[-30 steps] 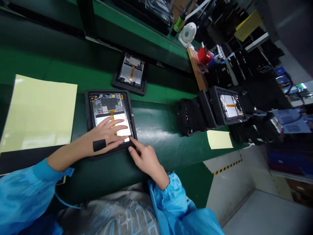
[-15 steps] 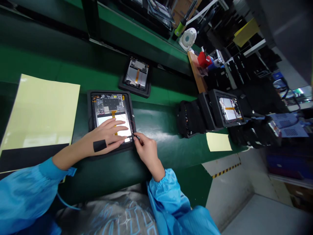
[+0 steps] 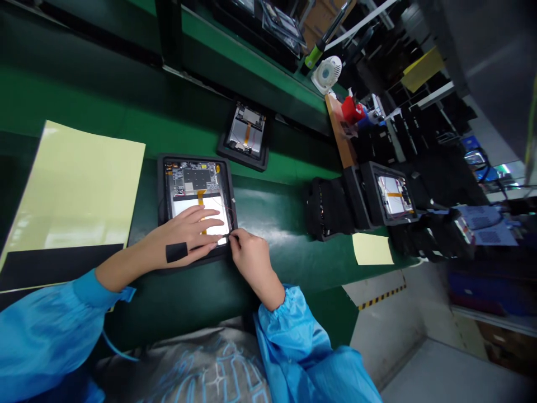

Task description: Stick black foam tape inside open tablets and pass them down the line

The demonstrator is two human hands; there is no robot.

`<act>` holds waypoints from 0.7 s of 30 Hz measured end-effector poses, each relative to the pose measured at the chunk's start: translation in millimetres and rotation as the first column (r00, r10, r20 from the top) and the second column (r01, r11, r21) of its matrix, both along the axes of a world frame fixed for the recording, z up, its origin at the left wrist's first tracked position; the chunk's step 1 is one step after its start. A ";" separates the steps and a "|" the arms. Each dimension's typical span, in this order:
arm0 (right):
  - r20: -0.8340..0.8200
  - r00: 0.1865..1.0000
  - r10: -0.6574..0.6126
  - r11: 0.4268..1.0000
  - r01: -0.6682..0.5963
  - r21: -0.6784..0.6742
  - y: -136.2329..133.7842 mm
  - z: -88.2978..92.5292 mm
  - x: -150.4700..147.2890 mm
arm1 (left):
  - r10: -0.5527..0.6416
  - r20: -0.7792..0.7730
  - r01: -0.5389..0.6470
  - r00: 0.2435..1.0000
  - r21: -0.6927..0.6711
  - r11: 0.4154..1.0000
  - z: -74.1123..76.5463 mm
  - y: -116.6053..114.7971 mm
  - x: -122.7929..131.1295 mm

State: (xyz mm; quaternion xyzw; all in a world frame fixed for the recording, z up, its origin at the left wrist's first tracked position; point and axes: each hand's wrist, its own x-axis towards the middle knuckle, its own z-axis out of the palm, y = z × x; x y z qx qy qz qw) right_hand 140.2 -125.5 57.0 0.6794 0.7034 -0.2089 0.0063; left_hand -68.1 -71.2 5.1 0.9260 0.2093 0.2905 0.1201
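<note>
An opened tablet [image 3: 197, 178] lies in a black foam tray [image 3: 161, 184] on the green bench, its circuit board and silvery battery exposed. Across the battery's lower part rests my left hand [image 3: 191, 235], fingers spread flat; a black patch [image 3: 176, 252] sits on the back of this hand. At the tablet's lower right corner, the thumb and forefinger of my right hand [image 3: 250, 253] are pinched together. What they grip is too small to make out. Thin wires [image 3: 231, 212] curve along the tablet's right edge, just above the pinch.
Another opened tablet [image 3: 246, 134] in foam lies farther back. To the right stand several black foam trays [image 3: 331, 206], one holding a tablet [image 3: 393, 196]. Yellow sheets [image 3: 84, 184] with black strips [image 3: 62, 266] lie at left, and a small yellow sheet [image 3: 372, 249] at right. A white fan [image 3: 327, 74] stands behind.
The whole view has shifted slightly. My left hand stays flat on the tablet, and my right fingers remain pinched at its lower right corner, curled a little more.
</note>
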 end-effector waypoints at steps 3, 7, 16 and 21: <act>-0.066 0.998 -0.016 1.000 0.017 0.012 1.8 -2.5 2.0 | -0.002 -0.017 0.002 1.000 0.000 1.000 -0.4 -0.5 0.2; -0.140 0.990 -0.006 1.000 0.010 0.027 2.1 -8.8 8.1 | -0.016 -0.028 0.015 0.999 -0.011 1.000 -1.3 -0.1 -0.3; -0.244 0.969 -0.039 0.996 0.057 0.068 -2.0 -17.7 8.6 | -0.028 -0.009 0.028 1.000 -0.017 0.999 3.8 0.0 0.8; -0.194 0.977 -0.094 0.988 0.115 0.101 0.0 -18.3 4.9 | -0.049 0.020 0.049 0.999 -0.030 0.998 1.6 0.4 0.9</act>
